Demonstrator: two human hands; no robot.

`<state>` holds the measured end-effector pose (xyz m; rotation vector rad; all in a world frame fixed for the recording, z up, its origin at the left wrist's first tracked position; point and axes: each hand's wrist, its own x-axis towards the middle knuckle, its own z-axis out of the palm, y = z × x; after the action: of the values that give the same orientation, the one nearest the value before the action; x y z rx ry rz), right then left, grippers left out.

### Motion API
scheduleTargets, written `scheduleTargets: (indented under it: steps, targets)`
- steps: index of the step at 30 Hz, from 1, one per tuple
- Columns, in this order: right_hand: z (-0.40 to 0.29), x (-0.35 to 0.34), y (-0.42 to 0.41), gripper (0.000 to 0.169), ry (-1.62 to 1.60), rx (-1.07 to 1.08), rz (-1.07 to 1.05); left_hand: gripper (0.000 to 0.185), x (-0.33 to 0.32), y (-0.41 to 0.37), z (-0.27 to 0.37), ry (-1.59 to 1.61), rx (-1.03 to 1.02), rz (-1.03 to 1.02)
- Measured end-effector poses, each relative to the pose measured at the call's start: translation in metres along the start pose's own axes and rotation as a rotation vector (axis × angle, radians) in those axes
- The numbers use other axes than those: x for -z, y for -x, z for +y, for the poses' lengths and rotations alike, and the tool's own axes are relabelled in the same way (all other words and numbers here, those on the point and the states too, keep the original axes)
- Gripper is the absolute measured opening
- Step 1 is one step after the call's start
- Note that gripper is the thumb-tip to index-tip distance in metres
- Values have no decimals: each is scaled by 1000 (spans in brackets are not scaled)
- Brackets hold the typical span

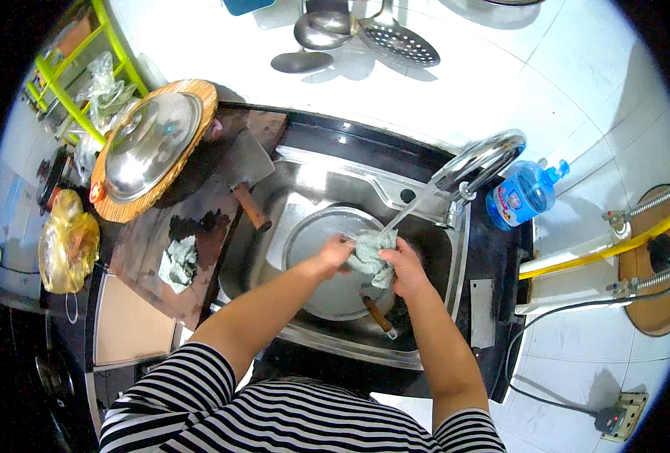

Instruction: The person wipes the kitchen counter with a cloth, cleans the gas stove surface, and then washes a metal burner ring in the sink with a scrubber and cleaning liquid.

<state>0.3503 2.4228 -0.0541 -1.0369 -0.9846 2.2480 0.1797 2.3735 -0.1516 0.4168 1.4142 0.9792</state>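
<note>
Over a stainless steel sink (267,209), my right hand (407,263) grips a wet pale green cloth (373,255) by its right side. At the cloth's left edge is my left hand (336,256), blurred, with fingers bent; its hold on the cloth cannot be made out. Water runs from the curved chrome faucet (482,153) onto the cloth. Beneath the hands, a round metal basin (312,283) sits in the sink. A wooden-handled utensil (379,317) lies at the basin's lower right, its far end hard to see.
Left of the sink, a cleaver (250,161) and a second crumpled cloth (178,264) lie on a brown board. A metal lid (152,147) rests on a woven tray behind them. A blue pump bottle (521,195) stands right of the faucet. Ladles and a skimmer (400,42) hang on the wall.
</note>
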Motion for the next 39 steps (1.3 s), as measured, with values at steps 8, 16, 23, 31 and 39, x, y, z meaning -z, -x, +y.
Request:
scheduleTargets:
  steps: [8,16,23,31,39]
  targets:
    - [-5,-4,1,31,-28,-106,67,47,-21,33,34,890,154,-367]
    - [28,19,-9,39,-68,-296,169,29,-60,47,47,476,-305,-61]
    - [22,-13,-23,36,-467,-183,218,43,-53,39,32,-253,-831,149]
    - [38,-3,-29,59,-332,-299,-26,37,-38,35,45,416,-354,-35]
    - [18,-1,-43,54,-519,-183,90,46,-62,65,38,-872,-1191,267]
